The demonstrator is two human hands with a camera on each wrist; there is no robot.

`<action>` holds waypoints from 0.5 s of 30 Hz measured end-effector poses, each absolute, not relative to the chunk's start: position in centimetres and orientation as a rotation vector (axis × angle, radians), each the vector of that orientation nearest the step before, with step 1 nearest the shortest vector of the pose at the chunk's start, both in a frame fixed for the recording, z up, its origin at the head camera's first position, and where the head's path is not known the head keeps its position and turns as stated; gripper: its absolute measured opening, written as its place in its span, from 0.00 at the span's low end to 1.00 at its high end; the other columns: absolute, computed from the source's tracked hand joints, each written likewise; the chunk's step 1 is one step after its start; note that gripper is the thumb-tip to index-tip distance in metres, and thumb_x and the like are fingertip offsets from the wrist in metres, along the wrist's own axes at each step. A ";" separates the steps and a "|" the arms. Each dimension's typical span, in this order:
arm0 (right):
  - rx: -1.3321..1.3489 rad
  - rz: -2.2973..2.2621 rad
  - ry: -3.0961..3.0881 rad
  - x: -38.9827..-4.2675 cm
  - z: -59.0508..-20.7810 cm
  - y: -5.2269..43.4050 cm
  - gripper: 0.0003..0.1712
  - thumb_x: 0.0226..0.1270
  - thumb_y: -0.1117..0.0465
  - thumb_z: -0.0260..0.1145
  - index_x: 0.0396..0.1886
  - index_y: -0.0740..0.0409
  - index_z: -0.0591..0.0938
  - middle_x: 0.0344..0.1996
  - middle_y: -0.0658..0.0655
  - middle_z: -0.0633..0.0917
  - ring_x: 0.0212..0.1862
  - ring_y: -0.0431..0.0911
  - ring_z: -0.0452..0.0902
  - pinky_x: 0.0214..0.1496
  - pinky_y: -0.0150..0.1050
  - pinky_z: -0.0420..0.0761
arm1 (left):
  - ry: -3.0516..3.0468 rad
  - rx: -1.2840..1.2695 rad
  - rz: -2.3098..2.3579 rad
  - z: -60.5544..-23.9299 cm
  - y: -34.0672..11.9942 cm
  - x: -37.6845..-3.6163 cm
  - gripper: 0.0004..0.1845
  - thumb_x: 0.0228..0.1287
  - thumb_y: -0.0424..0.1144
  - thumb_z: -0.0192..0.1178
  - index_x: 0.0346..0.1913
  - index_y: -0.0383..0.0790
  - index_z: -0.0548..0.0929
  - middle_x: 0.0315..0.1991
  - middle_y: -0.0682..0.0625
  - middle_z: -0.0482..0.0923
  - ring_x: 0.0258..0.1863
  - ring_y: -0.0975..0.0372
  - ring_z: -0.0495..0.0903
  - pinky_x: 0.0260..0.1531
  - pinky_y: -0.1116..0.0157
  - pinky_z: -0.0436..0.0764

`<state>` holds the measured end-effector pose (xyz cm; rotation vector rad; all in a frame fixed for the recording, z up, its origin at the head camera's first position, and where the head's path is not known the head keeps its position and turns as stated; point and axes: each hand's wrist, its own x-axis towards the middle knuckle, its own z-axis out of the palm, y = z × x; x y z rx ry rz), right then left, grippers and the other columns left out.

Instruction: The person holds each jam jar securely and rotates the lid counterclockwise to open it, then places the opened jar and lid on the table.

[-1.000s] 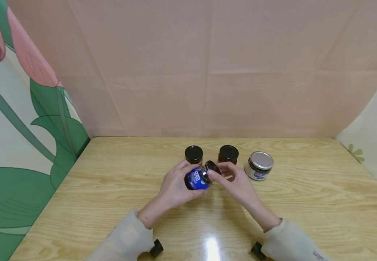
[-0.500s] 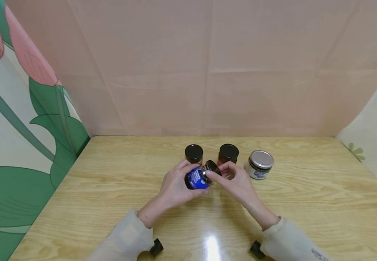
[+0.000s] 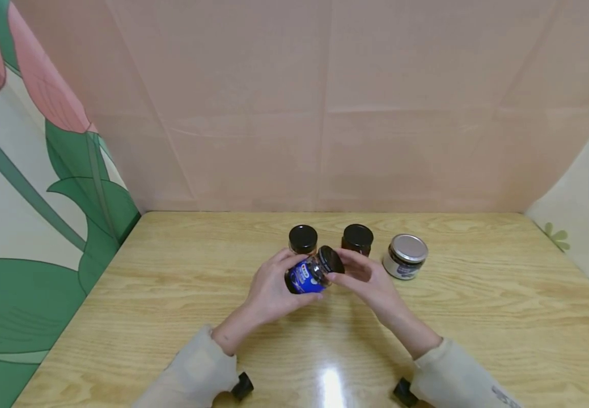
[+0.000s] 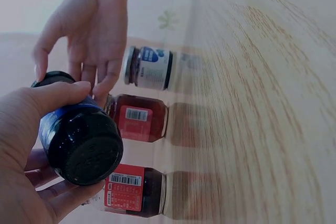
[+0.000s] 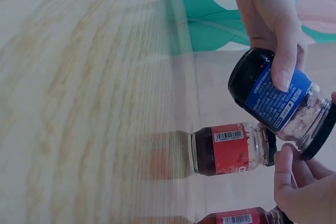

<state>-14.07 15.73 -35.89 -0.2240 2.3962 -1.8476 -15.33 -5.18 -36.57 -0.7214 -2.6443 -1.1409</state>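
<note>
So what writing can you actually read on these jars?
Blue-label jar: white print, too blurred to read.
Red-label jars: barcodes and print, too small to read.
Silver-lid jar: blue logo on white label, illegible.
Right sleeve: dark print, unreadable.
Nothing can be quoted.

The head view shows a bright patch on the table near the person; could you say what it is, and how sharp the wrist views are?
Head view: overhead light glare on the glossy wooden table. Both wrist views: the wood grain smears, while the blue-labelled jar stays fairly sharp.

one blue-label jar [image 3: 306, 276], two red-label jars [image 3: 303, 239] [image 3: 357, 238], one silver-lidded jar [image 3: 405, 257], two hands [image 3: 272, 287] [image 3: 369, 279]
</note>
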 end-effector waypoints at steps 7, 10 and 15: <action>-0.269 -1.858 2.376 -14.1 -35.9 15.6 0.32 0.61 0.59 0.69 0.65 0.59 0.71 0.57 0.63 0.77 0.55 0.51 0.76 0.55 0.36 0.75 | -2.661 -0.703 -1.160 -36.6 -5.4 -15.3 0.37 0.40 0.49 0.78 0.57 0.43 0.79 0.51 0.53 0.77 0.49 0.61 0.77 0.46 0.62 0.78; -0.248 -1.859 2.382 -14.1 -35.8 15.6 0.31 0.61 0.57 0.69 0.63 0.59 0.72 0.56 0.62 0.78 0.54 0.50 0.76 0.56 0.36 0.75 | -2.664 -0.702 -1.156 -36.7 -5.5 -15.3 0.36 0.40 0.49 0.78 0.57 0.43 0.79 0.49 0.54 0.77 0.47 0.62 0.77 0.45 0.62 0.78; -0.186 -1.873 2.379 -14.2 -35.6 15.6 0.30 0.62 0.57 0.68 0.63 0.59 0.72 0.56 0.61 0.77 0.56 0.49 0.74 0.56 0.32 0.73 | -2.634 -0.685 -1.188 -36.9 -5.8 -15.3 0.36 0.38 0.48 0.79 0.55 0.42 0.80 0.49 0.53 0.78 0.46 0.61 0.78 0.46 0.59 0.78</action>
